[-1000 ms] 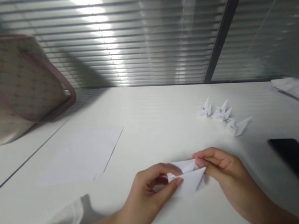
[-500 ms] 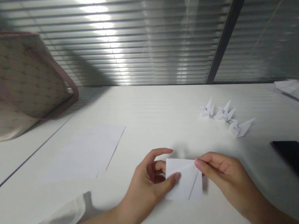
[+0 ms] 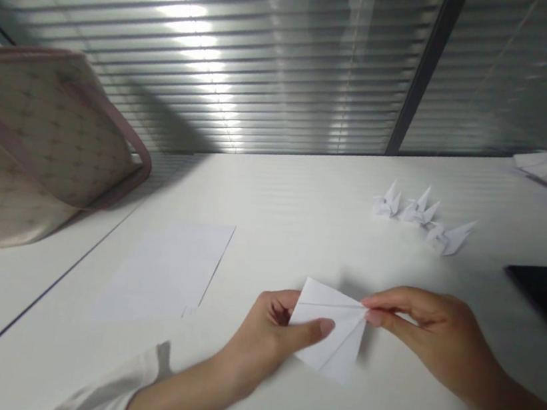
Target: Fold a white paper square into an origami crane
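Head view: folded paper (image 3: 346, 322) is slanting at five o'clock from the centre, between both hands.
Left hand (image 3: 261, 334): is grasping its left part, thumb pressing on top.
Right hand (image 3: 444, 322): is pinching its right corner.
Paper cranes (image 3: 458, 239): three are resting at three o'clock.
Loose sheet (image 3: 169, 265): is lying at eight.
Bag (image 3: 33, 153): is standing at nine.

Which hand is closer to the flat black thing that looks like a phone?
The right hand: it pinches a corner of the folded paper, with the black thing off to its right. The left hand holds the paper's other side, farther away.
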`<state>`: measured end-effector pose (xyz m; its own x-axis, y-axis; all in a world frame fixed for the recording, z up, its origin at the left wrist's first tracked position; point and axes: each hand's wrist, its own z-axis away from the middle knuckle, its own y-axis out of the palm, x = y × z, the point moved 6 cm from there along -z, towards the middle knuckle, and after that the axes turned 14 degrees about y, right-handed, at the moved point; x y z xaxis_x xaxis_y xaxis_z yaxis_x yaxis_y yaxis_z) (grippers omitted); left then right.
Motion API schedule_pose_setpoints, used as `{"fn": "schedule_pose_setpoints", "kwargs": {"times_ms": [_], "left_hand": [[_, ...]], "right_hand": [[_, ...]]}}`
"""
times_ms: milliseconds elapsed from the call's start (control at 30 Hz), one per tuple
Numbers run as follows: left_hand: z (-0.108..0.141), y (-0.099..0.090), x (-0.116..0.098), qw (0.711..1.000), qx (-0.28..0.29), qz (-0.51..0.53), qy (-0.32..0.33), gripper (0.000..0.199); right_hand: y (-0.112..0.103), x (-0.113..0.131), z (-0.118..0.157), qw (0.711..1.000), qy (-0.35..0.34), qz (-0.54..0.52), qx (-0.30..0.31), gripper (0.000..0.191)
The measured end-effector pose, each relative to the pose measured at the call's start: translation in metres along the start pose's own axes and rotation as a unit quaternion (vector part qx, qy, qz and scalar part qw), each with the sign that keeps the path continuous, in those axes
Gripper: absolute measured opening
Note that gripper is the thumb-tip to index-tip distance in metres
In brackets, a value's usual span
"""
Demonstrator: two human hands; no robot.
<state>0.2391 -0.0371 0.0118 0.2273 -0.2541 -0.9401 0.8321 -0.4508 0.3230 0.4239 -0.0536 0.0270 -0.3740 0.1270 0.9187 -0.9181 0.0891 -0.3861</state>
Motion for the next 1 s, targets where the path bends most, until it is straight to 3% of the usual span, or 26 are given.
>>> {"fn": "schedule_pose_setpoints", "kwargs": {"times_ms": [200,300,433,533,633,733,900,1000], "left_hand": [[0.001,-0.003,0.002,1.0,-0.013,-0.004,-0.007,0.025],[0.001,-0.004,0.003,1.0,-0.02,-0.004,-0.005,0.026],[0.001,-0.005,0.005,0.999,-0.029,-0.015,-0.004,0.03],[0.002,-0.006,0.006,0.999,-0.031,-0.034,-0.008,0.029],[0.002,-0.002,0.006,0.998,0.008,-0.061,-0.01,0.03],[0.0,0.002,0.002,0.996,0.044,-0.083,0.006,0.04],[-0.003,0.001,-0.003,0.994,0.026,-0.101,0.03,0.044],[-0.003,-0.001,0.001,0.995,0.017,-0.094,0.019,0.045]], "right_hand": [[-0.002,0.005,0.006,0.996,-0.084,0.019,-0.037,0.006],[-0.002,0.005,0.008,0.995,-0.084,0.024,-0.049,0.007],[0.005,0.001,0.008,1.0,-0.007,-0.004,-0.02,0.01],[0.02,-0.004,0.007,0.99,0.084,-0.08,0.078,0.021],[0.031,-0.005,0.007,0.975,0.118,-0.109,0.152,0.022],[0.029,-0.01,0.004,0.971,0.144,-0.111,0.152,0.028],[0.031,-0.016,-0.001,0.953,0.184,-0.147,0.19,0.026],[0.03,-0.018,-0.003,0.957,0.179,-0.14,0.183,0.028]]}}
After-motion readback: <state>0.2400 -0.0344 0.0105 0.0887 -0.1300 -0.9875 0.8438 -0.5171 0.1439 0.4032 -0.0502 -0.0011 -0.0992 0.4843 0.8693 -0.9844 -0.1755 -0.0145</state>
